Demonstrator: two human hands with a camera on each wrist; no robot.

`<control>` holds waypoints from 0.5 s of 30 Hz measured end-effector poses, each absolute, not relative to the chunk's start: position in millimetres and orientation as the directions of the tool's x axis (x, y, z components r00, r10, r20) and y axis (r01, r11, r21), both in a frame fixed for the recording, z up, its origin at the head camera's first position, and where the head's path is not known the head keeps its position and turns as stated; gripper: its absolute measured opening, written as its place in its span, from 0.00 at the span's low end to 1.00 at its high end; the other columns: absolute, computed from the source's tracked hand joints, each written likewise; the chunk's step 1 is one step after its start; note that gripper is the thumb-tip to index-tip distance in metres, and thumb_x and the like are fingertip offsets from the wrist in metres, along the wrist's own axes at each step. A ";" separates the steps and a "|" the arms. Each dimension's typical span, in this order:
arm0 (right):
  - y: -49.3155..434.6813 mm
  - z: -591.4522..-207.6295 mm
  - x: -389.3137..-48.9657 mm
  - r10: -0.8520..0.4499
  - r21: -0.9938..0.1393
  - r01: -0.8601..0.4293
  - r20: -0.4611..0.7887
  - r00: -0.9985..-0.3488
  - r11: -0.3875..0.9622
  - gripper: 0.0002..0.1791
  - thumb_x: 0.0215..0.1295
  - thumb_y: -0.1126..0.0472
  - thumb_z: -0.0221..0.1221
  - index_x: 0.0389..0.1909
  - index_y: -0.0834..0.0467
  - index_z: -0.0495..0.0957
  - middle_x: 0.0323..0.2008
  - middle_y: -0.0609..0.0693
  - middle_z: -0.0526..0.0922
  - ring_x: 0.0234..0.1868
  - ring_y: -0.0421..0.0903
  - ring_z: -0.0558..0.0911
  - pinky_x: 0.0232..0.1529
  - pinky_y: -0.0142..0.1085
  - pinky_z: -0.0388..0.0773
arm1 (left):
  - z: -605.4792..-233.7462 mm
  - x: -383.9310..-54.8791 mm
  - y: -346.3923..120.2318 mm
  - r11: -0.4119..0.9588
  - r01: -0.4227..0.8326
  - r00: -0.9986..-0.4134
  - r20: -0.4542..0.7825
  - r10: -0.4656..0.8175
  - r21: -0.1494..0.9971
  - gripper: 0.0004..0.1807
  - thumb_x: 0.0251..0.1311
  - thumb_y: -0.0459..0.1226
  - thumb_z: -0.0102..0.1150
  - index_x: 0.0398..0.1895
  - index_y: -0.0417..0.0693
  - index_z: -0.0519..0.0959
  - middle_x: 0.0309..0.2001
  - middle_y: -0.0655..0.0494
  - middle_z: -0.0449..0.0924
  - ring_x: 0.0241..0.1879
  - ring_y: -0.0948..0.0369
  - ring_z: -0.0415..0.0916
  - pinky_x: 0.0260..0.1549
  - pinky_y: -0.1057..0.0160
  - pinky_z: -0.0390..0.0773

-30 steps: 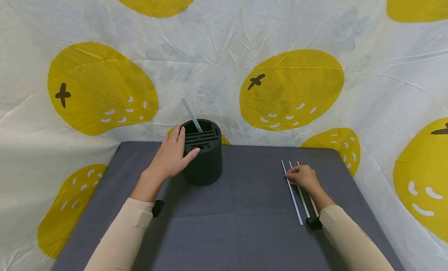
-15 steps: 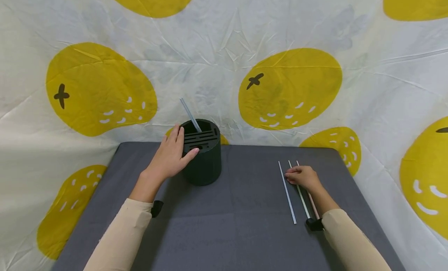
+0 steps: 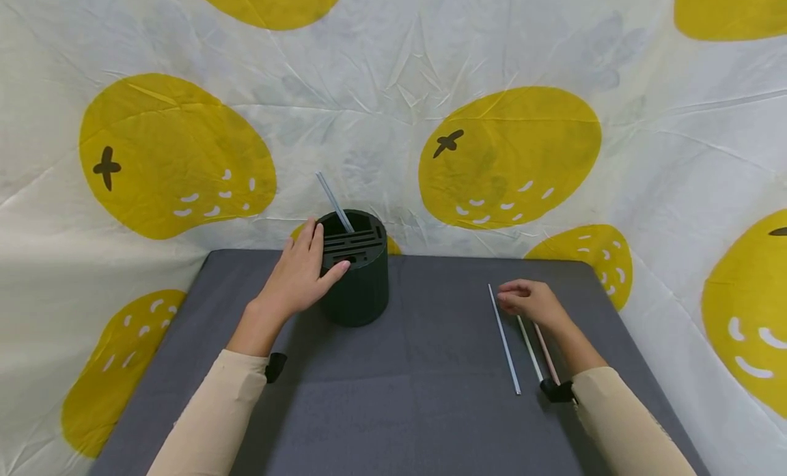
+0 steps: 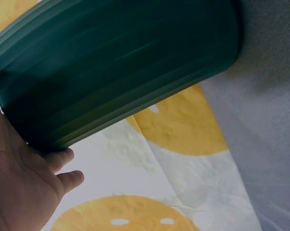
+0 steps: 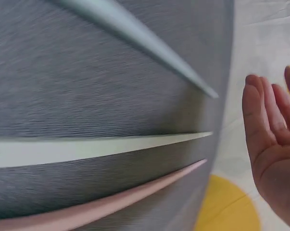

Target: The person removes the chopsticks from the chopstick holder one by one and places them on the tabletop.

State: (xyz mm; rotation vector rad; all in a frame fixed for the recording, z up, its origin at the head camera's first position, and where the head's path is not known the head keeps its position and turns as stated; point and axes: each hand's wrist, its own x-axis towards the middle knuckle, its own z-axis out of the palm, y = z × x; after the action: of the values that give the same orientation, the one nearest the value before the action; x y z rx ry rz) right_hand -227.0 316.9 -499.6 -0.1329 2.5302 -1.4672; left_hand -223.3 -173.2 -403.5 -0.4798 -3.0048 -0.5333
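Observation:
My left hand (image 3: 298,271) rests against the top left of a dark green round holder (image 3: 363,291), fingers straight along the rim and thumb across its near side. The holder's top has slots, and thin pale-blue sticks (image 3: 335,201) lean out of its rear opening. On the right, my right hand (image 3: 533,305) is raised over three sticks with nothing in its fingers. A pale-blue stick (image 3: 504,341) lies left of it. Partly under the hand and wrist are a whitish-green stick (image 5: 63,151) and a pink stick (image 5: 111,202).
A grey cloth (image 3: 406,408) covers the table. Behind it hangs a white curtain (image 3: 381,73) printed with large yellow fruits. Black wrist straps show at the left wrist (image 3: 276,367) and the right wrist (image 3: 556,391).
The pale-blue stick on the table shifted left, away from the others. My right hand then let go of it and rose slightly. My left hand stayed on the holder.

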 end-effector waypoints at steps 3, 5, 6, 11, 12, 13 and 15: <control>310.2 -483.0 -228.6 -0.231 -0.883 -0.003 -0.120 -0.965 0.469 0.23 0.75 0.62 0.61 0.62 0.75 0.75 0.51 0.71 0.85 0.43 0.45 0.90 0.46 0.45 0.88 | -403.5 -223.1 -173.1 0.893 0.312 -0.950 0.108 0.293 0.325 0.58 0.70 0.73 0.33 0.84 0.38 0.39 0.85 0.43 0.30 0.84 0.44 0.37 0.78 0.35 0.43; 304.8 -471.5 -230.3 -0.259 -0.898 -0.014 -0.111 -0.959 0.440 0.24 0.75 0.62 0.61 0.63 0.74 0.74 0.53 0.72 0.84 0.43 0.41 0.90 0.47 0.45 0.88 | -403.5 -223.4 -173.0 0.892 0.314 -0.950 0.110 0.294 0.326 0.58 0.70 0.73 0.33 0.84 0.39 0.39 0.85 0.44 0.29 0.84 0.45 0.36 0.78 0.35 0.43; 302.1 -466.2 -231.4 -0.271 -0.904 -0.018 -0.108 -0.957 0.426 0.24 0.75 0.62 0.61 0.64 0.74 0.74 0.54 0.71 0.84 0.43 0.38 0.89 0.47 0.43 0.88 | -403.7 -223.8 -173.0 0.891 0.315 -0.949 0.110 0.295 0.325 0.58 0.70 0.73 0.33 0.84 0.39 0.39 0.85 0.44 0.29 0.84 0.45 0.36 0.78 0.35 0.44; 286.3 -441.6 -238.8 -0.325 -0.915 -0.066 -0.073 -0.943 0.397 0.24 0.75 0.60 0.61 0.65 0.71 0.74 0.56 0.69 0.83 0.44 0.33 0.88 0.46 0.34 0.87 | -403.4 -224.8 -173.4 0.889 0.320 -0.947 0.111 0.300 0.327 0.58 0.70 0.74 0.33 0.84 0.39 0.39 0.85 0.43 0.30 0.84 0.44 0.37 0.78 0.34 0.44; 282.6 -437.2 -240.4 -0.335 -0.916 -0.074 -0.067 -0.940 0.393 0.24 0.76 0.60 0.61 0.65 0.71 0.74 0.57 0.70 0.83 0.45 0.34 0.88 0.47 0.33 0.87 | -403.3 -224.8 -173.6 0.889 0.320 -0.947 0.109 0.301 0.327 0.58 0.70 0.74 0.33 0.84 0.38 0.39 0.85 0.43 0.30 0.84 0.44 0.37 0.78 0.34 0.44; 278.6 -432.4 -241.8 -0.344 -0.914 -0.086 -0.061 -0.937 0.396 0.24 0.76 0.60 0.61 0.65 0.70 0.74 0.58 0.69 0.82 0.46 0.34 0.88 0.48 0.34 0.86 | -402.9 -224.7 -173.8 0.889 0.320 -0.947 0.107 0.302 0.328 0.58 0.70 0.73 0.33 0.84 0.38 0.39 0.85 0.42 0.30 0.84 0.43 0.37 0.78 0.34 0.43; 270.5 -424.0 -244.8 -0.351 -0.904 -0.106 -0.051 -0.935 0.413 0.24 0.76 0.58 0.61 0.65 0.68 0.75 0.58 0.68 0.83 0.48 0.36 0.88 0.50 0.34 0.86 | -402.9 -224.9 -174.1 0.888 0.320 -0.947 0.105 0.303 0.329 0.58 0.70 0.73 0.33 0.84 0.38 0.39 0.85 0.42 0.30 0.83 0.43 0.37 0.78 0.34 0.43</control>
State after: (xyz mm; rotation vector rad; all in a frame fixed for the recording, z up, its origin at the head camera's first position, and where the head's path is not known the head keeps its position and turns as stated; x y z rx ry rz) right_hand -244.8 270.5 -424.0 -0.4021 2.4366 -1.5335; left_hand -224.9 -174.1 -402.9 -0.4961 -3.0034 -0.5362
